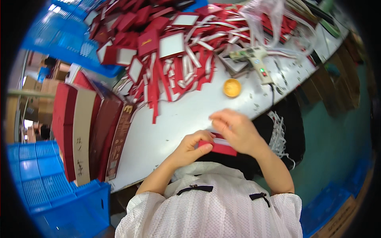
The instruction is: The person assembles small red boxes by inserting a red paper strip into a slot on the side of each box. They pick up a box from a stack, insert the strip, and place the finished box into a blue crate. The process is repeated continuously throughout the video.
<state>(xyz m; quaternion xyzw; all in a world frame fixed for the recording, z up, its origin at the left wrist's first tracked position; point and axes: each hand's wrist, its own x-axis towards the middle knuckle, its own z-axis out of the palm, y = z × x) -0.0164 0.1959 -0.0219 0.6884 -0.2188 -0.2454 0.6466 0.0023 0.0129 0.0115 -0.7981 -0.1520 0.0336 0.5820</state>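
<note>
Near the table's front edge, my left hand [192, 148] is closed on a small red box piece [224, 149] with a pale inner face, its thumb along the front side. Over the far side of this piece hovers my right hand [238, 131]. Its fingers are bent and drawn together toward the thumb, slightly blurred; anything pinched between them is too small to make out. A round yellow-orange tub [232, 88] stands on the table beyond my right hand. Behind the tub lies a pale glue gun [258, 65] with a lit switch.
Red and white strips [184, 71] and a heap of red boxes [139, 20] cover the far table. Large red boards [85, 127] stand upright at the left edge, above a blue crate [75, 206]. White strips [278, 137] hang over a black surface at the right.
</note>
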